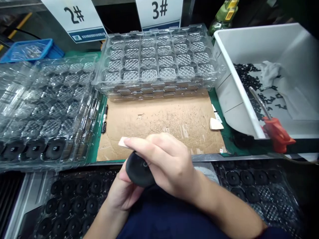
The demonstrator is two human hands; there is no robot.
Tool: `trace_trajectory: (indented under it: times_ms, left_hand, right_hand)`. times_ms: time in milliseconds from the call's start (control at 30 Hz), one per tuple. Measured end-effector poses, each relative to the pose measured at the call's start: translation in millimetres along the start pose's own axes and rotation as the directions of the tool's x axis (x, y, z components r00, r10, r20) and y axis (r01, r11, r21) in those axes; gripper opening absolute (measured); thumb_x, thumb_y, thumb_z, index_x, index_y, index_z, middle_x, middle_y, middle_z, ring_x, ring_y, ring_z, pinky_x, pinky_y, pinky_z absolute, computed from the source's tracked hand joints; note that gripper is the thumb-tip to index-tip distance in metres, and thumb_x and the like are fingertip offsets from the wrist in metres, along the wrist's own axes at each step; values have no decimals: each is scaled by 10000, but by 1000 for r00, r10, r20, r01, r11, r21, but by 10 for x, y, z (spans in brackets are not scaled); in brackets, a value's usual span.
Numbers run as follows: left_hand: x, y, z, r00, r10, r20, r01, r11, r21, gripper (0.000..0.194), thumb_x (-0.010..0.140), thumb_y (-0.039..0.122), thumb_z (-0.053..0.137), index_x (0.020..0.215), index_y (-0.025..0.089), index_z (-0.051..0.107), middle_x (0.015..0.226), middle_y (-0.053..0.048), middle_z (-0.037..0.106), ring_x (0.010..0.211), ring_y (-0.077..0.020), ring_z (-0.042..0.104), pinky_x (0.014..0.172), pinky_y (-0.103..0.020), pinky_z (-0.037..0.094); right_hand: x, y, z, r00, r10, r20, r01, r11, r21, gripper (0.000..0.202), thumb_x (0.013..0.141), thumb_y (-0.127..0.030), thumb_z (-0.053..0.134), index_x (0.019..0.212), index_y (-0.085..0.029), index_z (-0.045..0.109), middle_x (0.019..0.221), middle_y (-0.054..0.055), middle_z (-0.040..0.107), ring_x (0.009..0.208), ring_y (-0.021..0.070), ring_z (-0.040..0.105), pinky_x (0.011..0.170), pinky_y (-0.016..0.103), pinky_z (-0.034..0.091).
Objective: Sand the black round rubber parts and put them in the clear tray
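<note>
A black, round, disc-like part (139,170) with a small raised centre is held in front of my body. The fingers of my left hand (124,191) are wrapped round it from below and the left. My right hand (171,162) is closed above it, pinching a small white piece (123,142), perhaps sponge or cloth, at its fingertips. Its palm hides the right side of the black part, so I cannot tell whether the right hand also touches it. Below my hands lies the cardboard sheet (159,114) on the green bench.
Clear plastic trays (156,61) are stacked at the back. More trays (45,109) stand left, with black round parts in front. A white bin (239,96) holds small black pieces; a red-handled tool (276,131) hangs at its rim. A white wedge (215,123) and a marker (104,119) lie nearby.
</note>
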State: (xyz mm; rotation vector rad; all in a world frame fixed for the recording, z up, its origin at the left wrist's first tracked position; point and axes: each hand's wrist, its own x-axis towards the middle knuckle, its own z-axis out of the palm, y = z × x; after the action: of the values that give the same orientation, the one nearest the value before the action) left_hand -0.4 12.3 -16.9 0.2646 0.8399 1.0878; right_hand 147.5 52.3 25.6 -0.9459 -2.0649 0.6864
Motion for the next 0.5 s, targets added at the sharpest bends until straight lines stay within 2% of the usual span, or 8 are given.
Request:
trace_trajectory:
  times_ms: [67,100,200,267,367,433,500]
  left_hand:
    - [3,28,-17,998,55,11,-55,998,4,358,674,284,743,1013,198,664,962,5,711,834,-98,642,748,-112,504]
    - [-2,52,-33,997,80,7,-80,997,2,347,709,274,715,1045,214,651,1001,2,707,883,-110,642,782,-135,508]
    - [-31,123,-88,995,99,-3,-99,995,-30,393,749,357,649,1131,277,603,1142,-4,662,1029,-187,616,864,-235,514]
    - [-36,142,-110,996,94,11,-93,993,-73,426,733,418,628,1134,278,603,1167,-15,650,1057,-234,603,884,-277,512]
    - [-14,120,-108,996,67,67,-56,986,-154,450,725,435,622,1134,249,609,1169,-33,648,1060,-249,599,902,-284,502]
    - [1,92,-95,995,41,95,-22,981,-192,437,742,428,611,1139,245,608,1177,-36,643,1067,-247,595,903,-278,500]
    - [7,68,-79,995,13,100,8,980,-201,402,767,406,599,1138,250,609,1184,-36,639,1070,-244,594,910,-280,494]
  right_hand:
    - [15,55,16,998,-32,-56,36,997,67,324,909,-124,391,1195,-136,543,919,47,647,810,145,558,770,295,449]
    - [-24,94,22,999,-5,-47,10,994,107,311,899,-117,414,1176,-141,554,931,43,650,801,135,564,757,280,456]
    - [-316,286,73,986,167,13,-167,966,199,267,868,-134,489,1110,-191,587,907,14,653,725,102,567,653,229,467]
    - [-576,482,159,953,303,-1,-300,943,147,268,872,-163,489,1114,-226,585,912,11,658,718,108,571,635,236,465]
    - [-843,777,302,925,379,15,-379,925,28,271,876,-193,471,1108,-234,604,899,27,676,754,153,583,685,302,467]
    - [-849,867,314,918,393,56,-394,919,9,252,870,-206,478,1071,-225,629,836,26,679,741,167,587,687,315,468]
    - [-712,806,229,904,425,47,-426,905,4,247,875,-215,478,1077,-221,620,874,26,670,753,157,590,679,293,474]
